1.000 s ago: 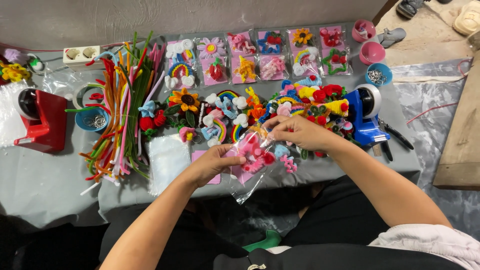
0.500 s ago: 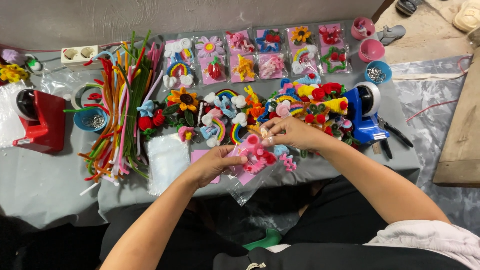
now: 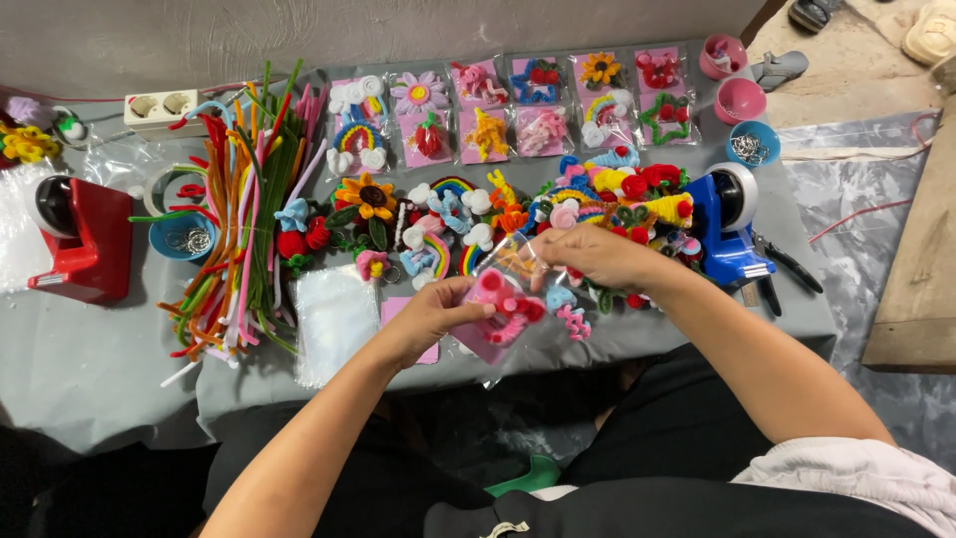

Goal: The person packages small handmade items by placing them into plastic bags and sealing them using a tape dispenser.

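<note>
Head view: left hand (image 3: 430, 317) pinching, fingers closed, a pink craft (image 3: 501, 309) low over the table (image 3: 90, 359) edge, right hand (image 3: 590, 259) gripping the clear bag (image 3: 523, 261) mouth, both likely feeling light, soft, crushable, best held by edges.

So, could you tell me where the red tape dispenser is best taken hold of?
Grip the red tape dispenser across its blocky body, fingers on the two long flat sides, coming from above. Its top is unobstructed, and the tape roll sits at the far end, so probably hold nearer the low front.
</note>
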